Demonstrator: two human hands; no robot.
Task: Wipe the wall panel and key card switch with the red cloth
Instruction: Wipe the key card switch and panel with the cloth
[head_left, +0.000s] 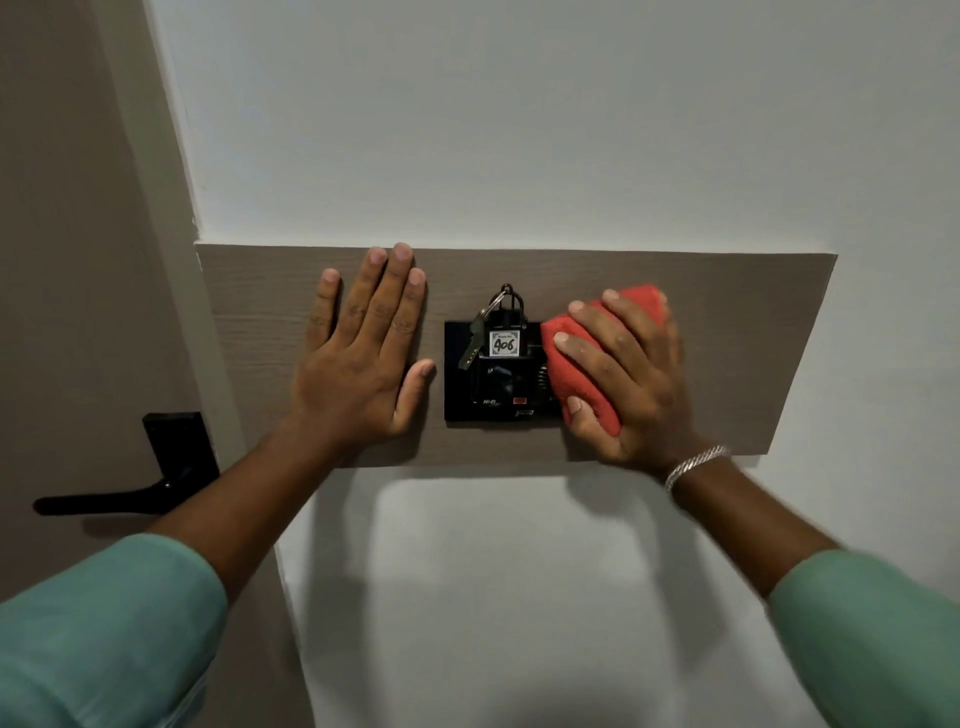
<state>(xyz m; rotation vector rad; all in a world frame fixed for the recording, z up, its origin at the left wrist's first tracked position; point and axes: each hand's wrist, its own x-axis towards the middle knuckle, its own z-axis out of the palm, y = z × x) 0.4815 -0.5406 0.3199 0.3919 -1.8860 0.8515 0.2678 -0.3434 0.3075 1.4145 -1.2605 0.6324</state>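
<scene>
A grey-brown wood-grain wall panel runs across the white wall. In its middle sits a black key card switch with a key tag marked 406 and a key hanging from a ring. My right hand holds a bunched red cloth and presses it against the switch's right edge and the panel beside it. My left hand lies flat on the panel just left of the switch, fingers spread, holding nothing.
A brown door with a black lever handle stands at the left, next to the panel's left end. White wall lies above and below the panel. A silver bracelet circles my right wrist.
</scene>
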